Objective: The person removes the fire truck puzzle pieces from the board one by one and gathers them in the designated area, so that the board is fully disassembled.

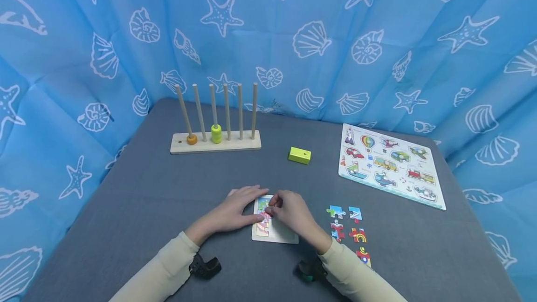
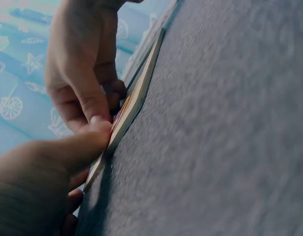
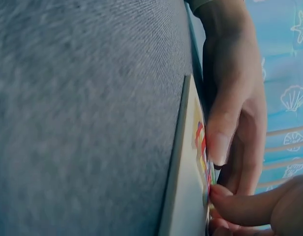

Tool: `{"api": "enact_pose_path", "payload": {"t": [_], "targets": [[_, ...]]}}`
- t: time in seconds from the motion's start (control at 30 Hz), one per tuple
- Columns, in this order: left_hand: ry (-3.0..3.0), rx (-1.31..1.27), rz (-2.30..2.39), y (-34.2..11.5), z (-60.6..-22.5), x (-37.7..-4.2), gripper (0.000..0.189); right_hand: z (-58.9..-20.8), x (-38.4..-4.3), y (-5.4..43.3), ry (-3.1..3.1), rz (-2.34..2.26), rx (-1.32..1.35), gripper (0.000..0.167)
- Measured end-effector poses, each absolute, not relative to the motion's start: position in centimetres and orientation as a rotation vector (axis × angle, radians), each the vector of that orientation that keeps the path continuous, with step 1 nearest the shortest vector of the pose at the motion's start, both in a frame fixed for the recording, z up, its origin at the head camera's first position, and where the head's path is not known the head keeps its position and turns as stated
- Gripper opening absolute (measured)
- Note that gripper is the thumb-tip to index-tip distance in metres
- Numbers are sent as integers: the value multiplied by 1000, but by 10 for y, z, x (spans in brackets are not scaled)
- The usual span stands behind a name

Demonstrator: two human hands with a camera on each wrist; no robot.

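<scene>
A small puzzle tray [image 1: 283,234] lies on the table before me, with colourful jigsaw pieces [image 1: 262,229] filling its left side and bare board on its right. My left hand [image 1: 230,211] rests at the tray's left, its fingers stretched along the top edge and its thumb [image 3: 220,147] touching the pieces. Over the tray's middle, my right hand [image 1: 291,211] has curled fingers and pinches a puzzle piece against the picture. That piece is mostly hidden by the fingers. In the left wrist view, the thumb of my left hand [image 2: 58,157] meets the right hand's fingertips at the tray's edge.
Several loose jigsaw pieces [image 1: 337,230] lie right of the tray, some beside my right sleeve. A picture board of vehicles [image 1: 409,178] lies at the back right. Behind stand a yellow-green block [image 1: 299,155] and a wooden peg stand [image 1: 239,145] with several upright rods and few beads.
</scene>
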State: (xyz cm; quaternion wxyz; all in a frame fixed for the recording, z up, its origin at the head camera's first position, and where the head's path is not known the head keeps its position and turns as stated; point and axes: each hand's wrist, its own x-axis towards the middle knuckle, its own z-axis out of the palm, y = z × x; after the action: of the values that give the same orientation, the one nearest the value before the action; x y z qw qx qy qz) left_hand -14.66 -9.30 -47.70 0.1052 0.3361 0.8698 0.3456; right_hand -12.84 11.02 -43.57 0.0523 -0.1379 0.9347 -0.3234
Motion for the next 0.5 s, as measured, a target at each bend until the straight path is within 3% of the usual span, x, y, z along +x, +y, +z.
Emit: {"api": "enact_pose_path", "payload": {"t": [0.5], "targets": [[2569,892,1104,-90,-479,-147,79,-432,-119,96,2924,-985,-355,25]]}}
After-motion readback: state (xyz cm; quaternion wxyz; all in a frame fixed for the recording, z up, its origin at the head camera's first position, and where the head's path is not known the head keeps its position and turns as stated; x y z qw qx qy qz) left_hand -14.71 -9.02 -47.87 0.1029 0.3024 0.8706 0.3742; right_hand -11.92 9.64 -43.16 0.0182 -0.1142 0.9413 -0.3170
